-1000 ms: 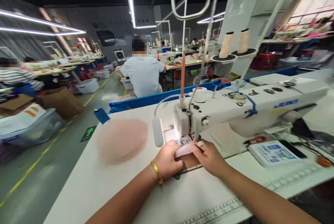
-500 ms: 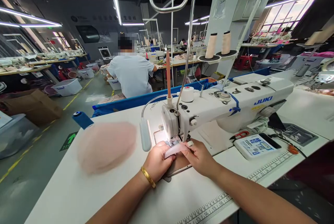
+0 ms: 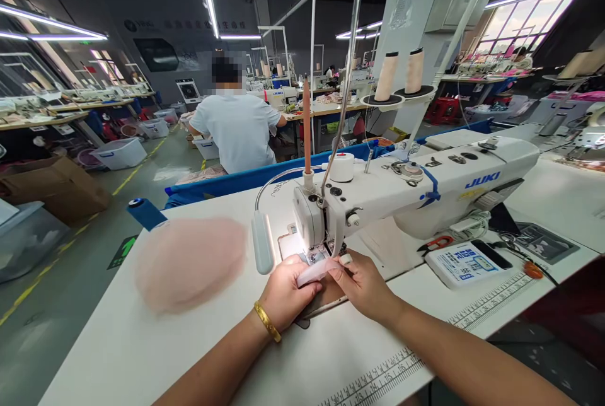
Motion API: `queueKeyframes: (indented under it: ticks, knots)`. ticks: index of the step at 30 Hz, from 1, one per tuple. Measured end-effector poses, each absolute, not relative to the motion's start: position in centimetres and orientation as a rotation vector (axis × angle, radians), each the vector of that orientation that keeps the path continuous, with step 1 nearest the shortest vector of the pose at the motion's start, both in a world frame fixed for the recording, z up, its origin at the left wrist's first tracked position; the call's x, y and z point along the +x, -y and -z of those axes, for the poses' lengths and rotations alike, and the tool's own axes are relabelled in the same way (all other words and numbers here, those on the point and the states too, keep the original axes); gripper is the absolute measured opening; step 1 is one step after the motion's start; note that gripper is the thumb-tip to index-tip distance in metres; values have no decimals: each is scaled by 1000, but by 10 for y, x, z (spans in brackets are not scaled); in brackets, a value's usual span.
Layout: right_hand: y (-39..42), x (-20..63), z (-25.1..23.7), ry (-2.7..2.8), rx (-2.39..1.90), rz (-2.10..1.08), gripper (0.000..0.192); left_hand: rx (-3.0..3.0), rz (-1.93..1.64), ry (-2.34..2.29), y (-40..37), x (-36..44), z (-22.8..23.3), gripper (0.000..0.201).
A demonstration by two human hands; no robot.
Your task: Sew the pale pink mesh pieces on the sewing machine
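Between my two hands a pale pink strip of fabric (image 3: 314, 272) is stretched just in front of the needle area of a white sewing machine (image 3: 368, 195). My left hand (image 3: 284, 289), with a gold bangle at the wrist, pinches the strip's left end between thumb and fingers. At the other end, my right hand (image 3: 362, 283) pinches it close to the presser foot; a white band wraps one finger. The machine's lamp (image 3: 263, 243) lights the spot from the left. Fingers hide part of the needle plate.
A blurred pile of sheer pink fabric (image 3: 191, 264) lies on the left of the table, beside a blue thread cone (image 3: 145, 214). To the right sit red-handled snips (image 3: 435, 243) and a white box (image 3: 466, 264). A person (image 3: 234, 132) sits beyond the blue cloth trough (image 3: 212, 186).
Both hands keep their grip on the strip, and its raised curve looks slightly flatter. The view has shifted a little; otherwise the table things stay put.
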State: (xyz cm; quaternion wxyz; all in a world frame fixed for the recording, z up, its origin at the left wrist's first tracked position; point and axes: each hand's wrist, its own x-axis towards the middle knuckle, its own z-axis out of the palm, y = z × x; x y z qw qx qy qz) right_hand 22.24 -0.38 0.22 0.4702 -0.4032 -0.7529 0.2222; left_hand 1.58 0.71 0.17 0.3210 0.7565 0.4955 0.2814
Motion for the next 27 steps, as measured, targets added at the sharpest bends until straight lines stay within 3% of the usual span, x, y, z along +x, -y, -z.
queueKeyframes:
  ticks: [7, 14, 27]
  knots:
    - [6, 221, -2, 1864, -919, -528, 27, 2110, -806, -1256, -8, 14, 2, 25]
    - [6, 220, -3, 1832, -989, -581, 32, 2085, -759, -1313, -6, 20, 1, 12]
    - [7, 217, -1, 1804, -993, -657, 33, 2105, -863, -1295, -6, 20, 3, 18]
